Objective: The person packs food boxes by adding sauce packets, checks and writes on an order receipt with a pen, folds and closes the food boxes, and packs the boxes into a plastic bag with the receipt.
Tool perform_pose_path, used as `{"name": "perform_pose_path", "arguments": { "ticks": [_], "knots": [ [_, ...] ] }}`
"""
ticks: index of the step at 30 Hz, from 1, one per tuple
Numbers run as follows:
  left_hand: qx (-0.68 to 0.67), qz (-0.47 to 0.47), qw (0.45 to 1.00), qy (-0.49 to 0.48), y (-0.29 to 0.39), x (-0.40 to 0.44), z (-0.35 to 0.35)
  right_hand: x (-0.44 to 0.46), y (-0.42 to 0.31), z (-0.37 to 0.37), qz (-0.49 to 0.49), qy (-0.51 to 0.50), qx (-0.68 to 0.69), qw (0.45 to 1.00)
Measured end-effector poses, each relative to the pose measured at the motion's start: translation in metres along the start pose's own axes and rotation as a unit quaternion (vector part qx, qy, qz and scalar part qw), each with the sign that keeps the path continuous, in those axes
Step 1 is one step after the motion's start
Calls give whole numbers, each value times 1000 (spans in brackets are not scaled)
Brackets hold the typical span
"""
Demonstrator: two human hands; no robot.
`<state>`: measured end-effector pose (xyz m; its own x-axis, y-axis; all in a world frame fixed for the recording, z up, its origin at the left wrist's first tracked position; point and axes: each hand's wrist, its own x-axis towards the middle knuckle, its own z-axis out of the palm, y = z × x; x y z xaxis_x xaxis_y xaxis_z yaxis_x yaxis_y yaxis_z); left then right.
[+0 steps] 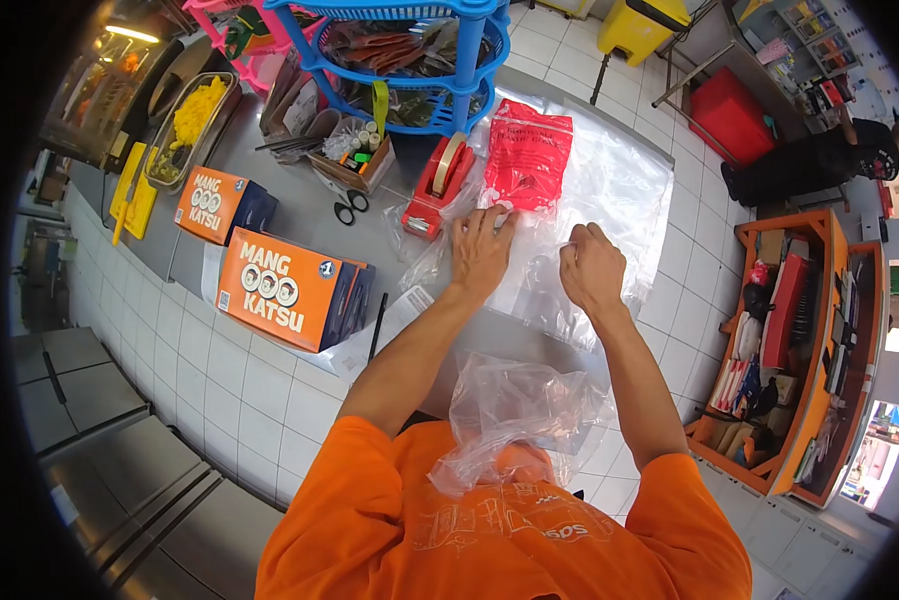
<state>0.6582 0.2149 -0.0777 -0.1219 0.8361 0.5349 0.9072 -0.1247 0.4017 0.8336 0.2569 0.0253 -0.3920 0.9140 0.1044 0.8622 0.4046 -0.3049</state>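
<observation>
My left hand (482, 250) lies on clear plastic just below a red printed plastic pack (527, 158), fingers bent a little and slightly apart. To its right, my right hand (593, 266) is closed, its fingertips pinched down on a sheet of clear plastic (544, 300) over the metal table. Beside my left hand stands a red tape dispenser (431, 205) with a roll of tape. A crumpled clear plastic bag (514, 410) hangs at the table's front edge, against my orange shirt.
Orange printed boxes (279, 290) stand at the left, near black scissors (350, 207) and a small box of pens (359, 160). A blue tiered basket rack (399, 70) rises behind. A person in dark clothes (809, 160) is at the far right, beyond an orange cabinet (769, 350).
</observation>
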Motion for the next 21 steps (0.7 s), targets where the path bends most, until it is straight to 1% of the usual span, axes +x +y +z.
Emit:
{"name": "perform_pose_path", "arguments": {
  "ticks": [1, 4, 7, 10, 12, 13, 16, 18, 21],
  "knots": [
    [-3, -4, 1000, -4, -1, 0, 2, -1, -4, -4, 11, -8, -7, 1000],
    [-11, -13, 1000, -3, -4, 2, 5, 0, 0, 4, -21, -30, 4, 999],
    [-22, -20, 999, 19, -1, 10, -1, 0, 4, 17, -64, 11, 55, 996],
    [-54, -23, 998, 35, 5, 10, -8, 1, -4, 19, -108, -82, 93, 986],
    [-80, -17, 996, 44, 6, 8, -11, 3, -11, 25, -80, -83, 34, 993],
    [-88, -20, 995, 34, 6, 7, -12, 7, -14, 28, -68, -82, 4, 994],
    [-114, -28, 993, 7, 1, -1, -13, 10, -19, 37, -72, -70, -13, 995],
    [-138, -25, 990, -1, -2, -3, -11, 13, -18, 47, -93, -53, -1, 994],
    [-171, -25, 984, 31, 0, 0, -14, 13, -10, 67, -114, -20, 12, 993]
  ]
}}
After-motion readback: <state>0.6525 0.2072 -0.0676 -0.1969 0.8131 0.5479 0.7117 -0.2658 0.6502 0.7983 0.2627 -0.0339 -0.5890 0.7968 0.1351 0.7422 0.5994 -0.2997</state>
